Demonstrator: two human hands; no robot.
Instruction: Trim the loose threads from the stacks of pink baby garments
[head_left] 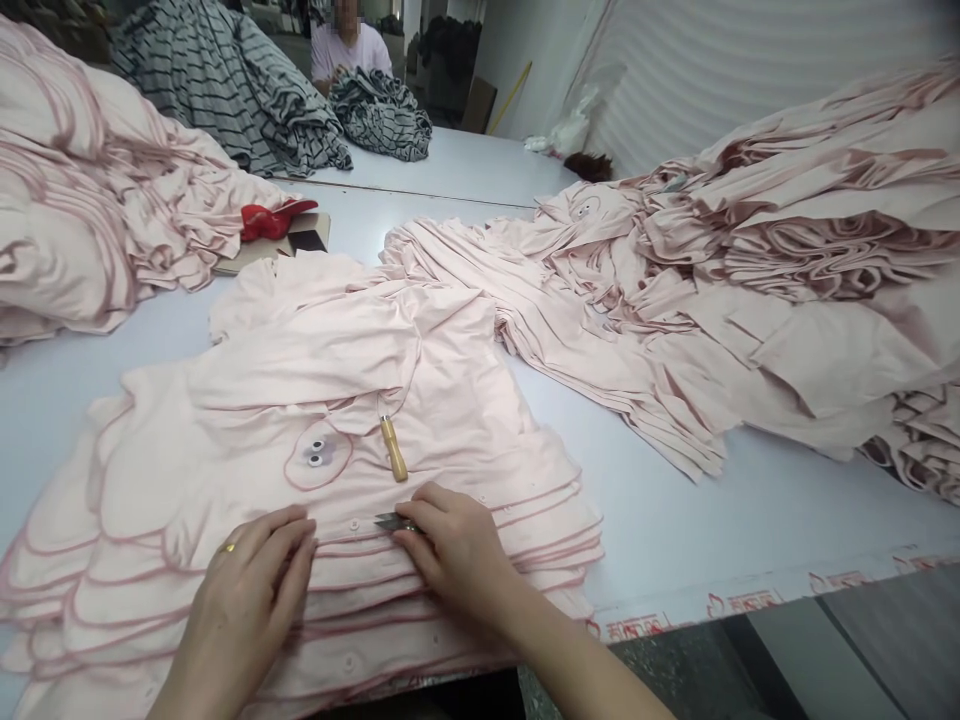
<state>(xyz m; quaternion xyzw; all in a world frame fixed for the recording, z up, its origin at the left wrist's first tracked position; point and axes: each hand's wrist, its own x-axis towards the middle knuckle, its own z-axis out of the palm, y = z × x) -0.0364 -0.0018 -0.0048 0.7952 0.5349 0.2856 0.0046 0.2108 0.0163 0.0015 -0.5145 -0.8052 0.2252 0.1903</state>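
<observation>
My right hand is closed around a pair of thread snips, its blades pointing left. Just past the blade tips, a small button sits near the edge of the top pink shirt. My left hand rests on the shirt's front edge, with fingers stretched out and the thumb close beside them. This shirt tops a stack of pink garments with darker pink edging. Above the snips lies a wooden-handled awl. Left of it is a round patch with two eyes.
Pink garments are heaped at left and right. A red object lies on a brown pad. Striped cloth covers the back, where a person sits. The table's front edge carries printed tape.
</observation>
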